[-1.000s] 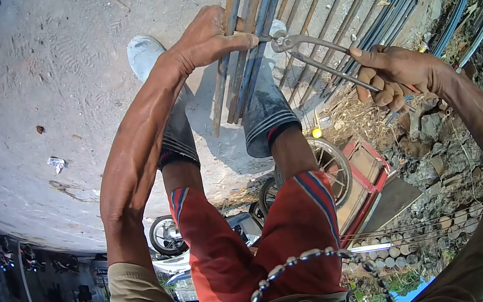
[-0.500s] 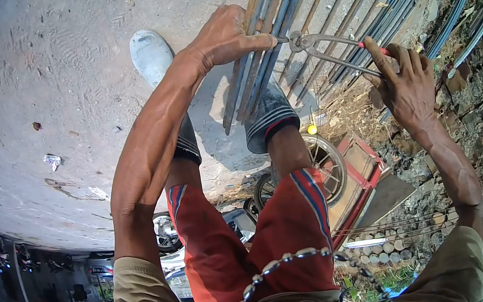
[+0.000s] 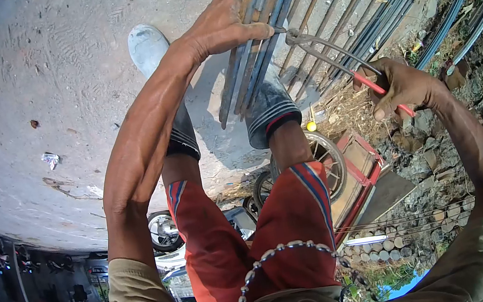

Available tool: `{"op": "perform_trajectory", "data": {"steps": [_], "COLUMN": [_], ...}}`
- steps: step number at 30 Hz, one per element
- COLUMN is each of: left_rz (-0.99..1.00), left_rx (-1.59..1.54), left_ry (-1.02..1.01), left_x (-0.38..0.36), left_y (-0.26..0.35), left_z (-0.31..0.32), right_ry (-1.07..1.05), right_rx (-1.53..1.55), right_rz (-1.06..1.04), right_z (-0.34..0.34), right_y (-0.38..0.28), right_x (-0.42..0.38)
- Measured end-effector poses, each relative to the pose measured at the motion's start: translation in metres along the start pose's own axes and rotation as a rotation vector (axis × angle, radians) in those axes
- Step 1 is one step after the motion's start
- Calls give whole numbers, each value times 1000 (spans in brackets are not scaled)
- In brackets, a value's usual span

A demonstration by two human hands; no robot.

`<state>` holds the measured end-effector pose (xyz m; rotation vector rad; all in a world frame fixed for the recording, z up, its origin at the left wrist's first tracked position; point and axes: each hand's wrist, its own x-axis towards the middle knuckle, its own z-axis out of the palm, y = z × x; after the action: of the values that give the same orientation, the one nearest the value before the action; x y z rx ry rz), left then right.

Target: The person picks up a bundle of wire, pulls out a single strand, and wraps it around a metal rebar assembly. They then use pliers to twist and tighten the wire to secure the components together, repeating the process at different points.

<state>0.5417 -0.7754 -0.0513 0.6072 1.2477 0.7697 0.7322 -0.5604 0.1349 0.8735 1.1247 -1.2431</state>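
Note:
My left hand (image 3: 223, 25) is closed round a bundle of steel bars (image 3: 253, 55), its thumb laid across their near side. The bars are long and rusty to bluish, and their lower ends hang over my right boot (image 3: 269, 106). My right hand (image 3: 403, 86) grips the handles of a pair of pincers (image 3: 334, 62) with worn red sleeves. The pincers' jaws (image 3: 293, 36) are at the side of the bundle, right by my left thumb tip, on a short dark piece of what looks like wire.
More bars (image 3: 350, 3) lie on the ground to the right, curving at the far side. A stone wall (image 3: 438, 171) runs along the right. Behind me stand a cart with a spoked wheel (image 3: 325, 160) and a motorbike (image 3: 165, 231). Dusty ground (image 3: 55, 72) spreads to the left.
My right hand has moved down and turned over, swinging the pincers' handles downward and round. The jaws stay by my left thumb. My left hand and the bundle have risen slightly.

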Motion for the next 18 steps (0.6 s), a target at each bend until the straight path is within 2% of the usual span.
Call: {"op": "perform_trajectory", "data": {"steps": [3, 5, 6, 9, 10, 13, 15, 17, 18], "left_rz": [47, 86, 104, 34, 21, 31, 70, 147, 152], "left_rx": [104, 142, 153, 39, 35, -3, -118, -51, -54], "left_ry": [113, 155, 166, 57, 43, 26, -11, 36, 34], "left_x": [8, 9, 7, 1, 1, 5, 1, 13, 9], "left_y": [-12, -14, -13, 6, 3, -5, -3, -7, -11], "left_z": [5, 9, 11, 2, 4, -4, -2, -10, 0], "right_ry": [171, 385, 590, 718, 578, -117, -361, -571, -298], "right_rx": [-365, -618, -829, -1099, -988, 428, 581, 668, 395], "right_rz": [-124, -247, -341, -224, -180, 330, 180, -18, 47], "right_z": [2, 11, 16, 30, 28, 0, 4, -5, 1], "right_y": [-8, 6, 13, 9, 6, -8, 17, 25, 10], "right_x": [-7, -6, -4, 4, 9, 21, 17, 25, 12]}}
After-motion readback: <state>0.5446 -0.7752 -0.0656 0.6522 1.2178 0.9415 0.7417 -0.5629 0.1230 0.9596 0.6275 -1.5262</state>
